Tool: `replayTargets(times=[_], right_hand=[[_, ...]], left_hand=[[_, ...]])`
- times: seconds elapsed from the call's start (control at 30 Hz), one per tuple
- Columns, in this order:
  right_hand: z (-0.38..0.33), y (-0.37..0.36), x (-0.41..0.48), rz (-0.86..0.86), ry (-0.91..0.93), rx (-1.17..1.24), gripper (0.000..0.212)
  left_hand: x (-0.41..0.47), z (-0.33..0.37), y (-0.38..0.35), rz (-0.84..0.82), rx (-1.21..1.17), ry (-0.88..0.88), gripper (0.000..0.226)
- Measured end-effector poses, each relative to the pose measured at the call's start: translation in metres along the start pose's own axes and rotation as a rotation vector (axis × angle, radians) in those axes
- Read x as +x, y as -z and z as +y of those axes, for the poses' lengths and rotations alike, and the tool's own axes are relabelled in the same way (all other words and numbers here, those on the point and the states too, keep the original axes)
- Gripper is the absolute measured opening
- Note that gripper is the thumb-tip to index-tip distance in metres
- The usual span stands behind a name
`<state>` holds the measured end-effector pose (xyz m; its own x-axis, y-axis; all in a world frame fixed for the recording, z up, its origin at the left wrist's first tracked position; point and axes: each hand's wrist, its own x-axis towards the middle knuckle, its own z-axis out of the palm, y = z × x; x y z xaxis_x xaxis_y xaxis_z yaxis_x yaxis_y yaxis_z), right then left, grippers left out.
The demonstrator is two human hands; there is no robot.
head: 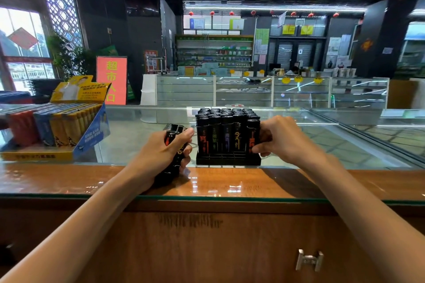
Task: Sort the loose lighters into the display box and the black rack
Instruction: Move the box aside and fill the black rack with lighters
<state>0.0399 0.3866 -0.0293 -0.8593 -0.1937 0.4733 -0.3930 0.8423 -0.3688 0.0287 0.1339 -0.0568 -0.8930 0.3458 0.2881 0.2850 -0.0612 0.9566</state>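
Observation:
The black rack [227, 160] stands on the glass counter, packed with several upright black lighters [226, 135] bearing coloured characters. My left hand [161, 154] grips a bunch of loose black lighters [175, 132] just left of the rack. My right hand [279, 139] pinches the rightmost front lighter [252, 136] at the rack's right end. The yellow and blue display box [69, 135] sits at the far left, holding rows of red, blue and yellow lighters.
A glass counter top [138, 131] lies behind a wooden ledge [230, 181]. A drawer handle [309, 259] shows low on the wooden front. More glass showcases [299, 92] and shop shelves stand across the aisle.

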Motion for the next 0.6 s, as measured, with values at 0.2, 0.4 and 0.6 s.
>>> replayTargets(times=[0.2, 0.4, 0.6], right_hand=[[-0.002, 0.003, -0.008, 0.239, 0.013, 0.005, 0.031], [-0.01, 0.001, -0.011, 0.357, 0.118, -0.018, 0.035], [-0.008, -0.003, -0.012, 0.398, 0.099, 0.017, 0.033]], left_hand=[[0.001, -0.001, 0.002, 0.007, 0.02, 0.015, 0.041], [0.003, -0.002, 0.002, 0.02, 0.004, 0.08, 0.02], [0.002, 0.0, -0.001, 0.037, 0.005, 0.083, 0.021]])
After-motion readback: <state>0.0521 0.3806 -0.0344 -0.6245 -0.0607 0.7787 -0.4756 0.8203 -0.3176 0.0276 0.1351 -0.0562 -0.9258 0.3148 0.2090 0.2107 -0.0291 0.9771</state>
